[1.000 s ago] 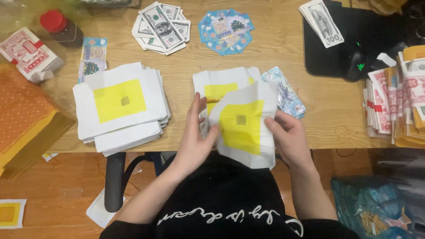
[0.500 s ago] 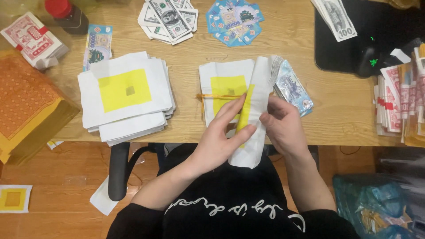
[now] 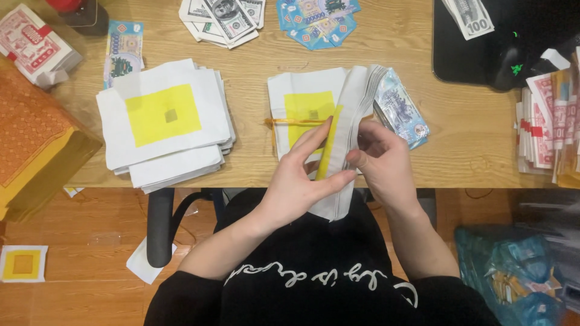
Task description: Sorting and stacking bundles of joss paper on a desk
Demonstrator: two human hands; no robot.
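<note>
A bundle of white paper sheets with yellow squares [image 3: 347,130] stands folded on edge at the desk's near side. My left hand [image 3: 302,178] grips its lower part, thumb across the paper. My right hand [image 3: 380,160] pinches the sheets from the right. Beneath lies a flat white stack with a yellow square [image 3: 305,108], bound by an orange rubber band. A blue printed note bundle [image 3: 400,111] lies just right of my hands.
A larger stack of white-and-yellow sheets [image 3: 166,121] sits to the left. Orange paper [image 3: 30,139] overhangs the left edge. Banknote-style papers [image 3: 226,18] and blue notes [image 3: 314,18] lie at the back. A black mat [image 3: 465,54], a mouse and red-white bundles [image 3: 544,121] are at the right.
The sheets I held flat, yellow square facing me, are now folded and turned on edge. My hands have closed in on the fold; the view has shifted slightly.
</note>
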